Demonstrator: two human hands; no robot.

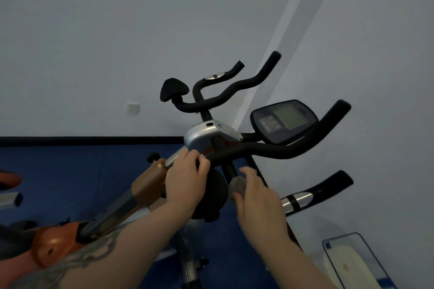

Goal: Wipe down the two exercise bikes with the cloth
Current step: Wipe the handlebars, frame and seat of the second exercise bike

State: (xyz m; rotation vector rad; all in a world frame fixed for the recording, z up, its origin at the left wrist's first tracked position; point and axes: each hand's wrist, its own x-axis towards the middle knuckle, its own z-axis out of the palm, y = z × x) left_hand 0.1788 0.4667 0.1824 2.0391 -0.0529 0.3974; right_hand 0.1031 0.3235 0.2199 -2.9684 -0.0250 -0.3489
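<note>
Blue floor (pixel 70 171) | pale wall (pixel 117 30) | left hand (pixel 185 180) fingers grip handlebar (pixel 270 150) | right hand (pixel 256 202) fingers hold cloth (pixel 238 184)

Dim flat indoor light, soft blur, wide-angle bending at edges

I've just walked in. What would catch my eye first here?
The black handlebars of an exercise bike fill the middle, with a grey console screen at right. Below, the left hand grips the bar near the silver stem, while the right hand holds a bunched grey cloth.
</note>
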